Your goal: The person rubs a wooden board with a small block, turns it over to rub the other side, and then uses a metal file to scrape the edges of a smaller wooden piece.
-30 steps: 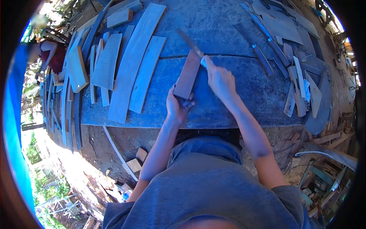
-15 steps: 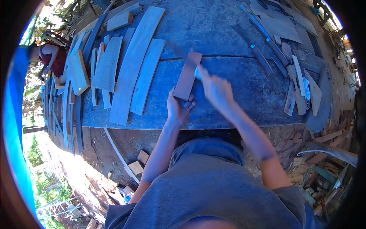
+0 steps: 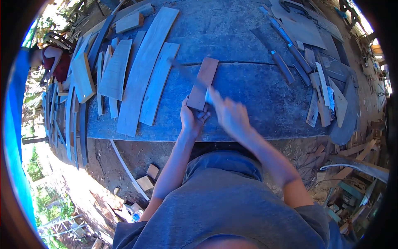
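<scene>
My left hand (image 3: 191,116) is wrapped around the near end of a reddish-brown wooden block (image 3: 207,74), thumb on the left side and fingers curled under it. The block tilts over the blue-grey tabletop, its far end pointing away from me. My right hand (image 3: 232,114), smeared by motion, is closed on the pale handle of a long, thin dark-bladed tool (image 3: 188,74). That blade crosses the block's upper face and reaches out past its left edge. Blur hides whether the tool is a file or a knife.
Long pale boards (image 3: 149,70) lie left of the block, with more planks further left. On the right are handled tools (image 3: 283,66), wood offcuts (image 3: 323,91) and a clamp (image 3: 294,8). A person in red (image 3: 60,64) is at the far left. Scraps litter the ground.
My right hand has moved nearer to me along the block, carrying the bladed tool toward the near end. My left hand keeps its hold, with the block nearly in place.
</scene>
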Tool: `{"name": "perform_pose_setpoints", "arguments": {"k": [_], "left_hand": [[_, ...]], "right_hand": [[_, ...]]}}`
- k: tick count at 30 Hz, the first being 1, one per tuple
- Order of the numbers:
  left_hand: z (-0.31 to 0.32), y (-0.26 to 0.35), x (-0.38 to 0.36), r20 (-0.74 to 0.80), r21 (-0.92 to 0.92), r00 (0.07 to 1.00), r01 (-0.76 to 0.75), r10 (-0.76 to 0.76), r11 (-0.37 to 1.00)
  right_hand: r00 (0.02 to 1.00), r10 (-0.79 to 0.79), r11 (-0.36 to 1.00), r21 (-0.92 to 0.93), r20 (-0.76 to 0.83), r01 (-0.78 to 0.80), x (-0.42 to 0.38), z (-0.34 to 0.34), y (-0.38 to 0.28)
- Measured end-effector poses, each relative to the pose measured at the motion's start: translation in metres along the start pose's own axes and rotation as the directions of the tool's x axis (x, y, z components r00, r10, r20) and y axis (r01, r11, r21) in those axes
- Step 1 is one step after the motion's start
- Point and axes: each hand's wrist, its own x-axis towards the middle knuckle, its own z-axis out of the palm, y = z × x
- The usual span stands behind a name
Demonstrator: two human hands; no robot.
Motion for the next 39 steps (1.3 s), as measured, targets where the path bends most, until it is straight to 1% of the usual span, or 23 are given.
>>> {"name": "perform_pose_setpoints", "arguments": {"k": [1,4,5,7,8,12,13,15,17,18,19,21,23,24,26,27,29,32,33,34,36,38,39], "left_hand": [[0.007,0.002,-0.004,-0.161,-0.005,0.987,0.012,-0.013,1.000],[-0.013,-0.005,0.005,-0.115,0.061,0.993,-0.019,0.026,0.998],[-0.020,-0.006,0.007,-0.113,0.065,0.993,-0.013,0.021,0.998],[-0.027,-0.005,0.008,0.163,0.055,0.987,-0.009,0.000,0.998],[-0.024,-0.006,0.008,0.167,0.053,0.986,-0.015,0.006,0.998],[-0.009,-0.002,0.002,0.076,0.068,0.997,-0.039,0.034,0.997],[-0.006,-0.002,0.002,0.048,0.059,0.998,-0.035,0.032,0.998],[-0.006,-0.004,0.003,-0.023,0.042,0.999,-0.029,0.030,0.999],[-0.015,-0.004,0.008,-0.090,0.039,0.996,-0.025,0.028,0.999],[-0.029,-0.006,0.014,0.099,0.004,0.995,-0.023,0.022,1.000],[-0.037,-0.008,0.016,0.286,-0.033,0.958,-0.013,0.022,0.999],[-0.028,-0.008,0.011,0.242,0.007,0.970,-0.024,0.022,1.000],[-0.021,-0.001,0.006,0.196,0.058,0.980,-0.042,0.029,0.997],[-0.015,0.003,0.003,0.191,0.056,0.979,-0.088,0.076,0.995],[0.000,0.008,0.005,0.190,0.054,0.975,-0.126,0.114,0.991],[0.017,0.015,0.005,0.134,0.101,0.983,-0.142,0.128,0.985],[0.030,0.025,0.021,0.075,0.154,0.987,-0.152,0.141,0.976],[0.023,0.034,0.055,0.120,0.141,0.992,-0.065,0.048,0.988],[0.010,0.033,0.065,0.206,0.088,0.978,-0.028,0.009,0.996],[0.004,0.033,0.072,0.288,0.036,0.957,0.017,-0.026,0.999],[0.002,0.033,0.068,0.282,0.042,0.960,-0.011,-0.001,0.999],[0.002,0.034,0.067,0.268,0.045,0.963,-0.038,0.024,0.998],[0.003,0.032,0.066,0.288,0.042,0.958,-0.014,0.001,0.999]], "right_hand": [[0.999,-0.037,0.997,0.073,0.007,0.037,-0.024,0.000,-0.009],[0.993,-0.080,0.992,0.102,0.081,0.072,-0.033,-0.013,-0.009],[0.999,-0.049,0.994,0.097,-0.018,0.050,-0.017,-0.004,0.001],[0.991,0.044,0.999,0.028,-0.129,-0.041,0.033,0.013,0.030],[0.987,0.082,0.996,0.057,-0.142,-0.074,0.059,0.017,0.042],[0.988,0.067,0.997,0.044,-0.141,-0.061,0.058,0.020,0.036],[0.993,0.028,1.000,0.005,-0.112,-0.028,0.030,0.014,0.023],[0.999,-0.031,0.995,0.097,0.008,0.030,-0.019,0.002,-0.002],[0.998,-0.043,0.994,0.099,0.047,0.038,-0.018,-0.009,-0.002],[0.995,-0.055,0.994,0.095,0.082,0.047,-0.018,-0.012,-0.001],[0.999,0.016,1.000,0.026,0.035,-0.017,0.003,-0.005,0.008],[0.989,0.120,0.993,0.018,-0.088,-0.119,0.057,0.017,0.038],[0.985,0.174,0.973,0.153,-0.003,-0.172,0.096,0.003,0.047],[0.984,0.179,0.972,0.158,-0.014,-0.174,0.104,0.000,0.050],[0.973,0.123,0.916,0.400,-0.196,-0.036,0.109,-0.004,0.058],[0.974,0.195,0.898,0.421,-0.115,-0.130,0.108,-0.022,0.051],[0.984,0.165,0.934,0.331,-0.073,-0.132,0.110,-0.022,0.052],[0.987,0.146,0.976,0.173,-0.061,-0.134,0.104,-0.009,0.048],[0.986,0.153,0.983,0.110,-0.073,-0.144,0.096,0.002,0.044],[0.992,0.097,0.989,0.122,-0.079,-0.087,0.078,0.013,0.038],[0.997,0.027,0.994,0.106,-0.077,-0.018,0.040,-0.001,0.016],[0.996,-0.048,0.996,0.074,0.077,0.042,0.027,-0.009,0.009],[1.000,-0.023,0.996,0.087,0.018,0.021,0.041,-0.005,0.015]]}}
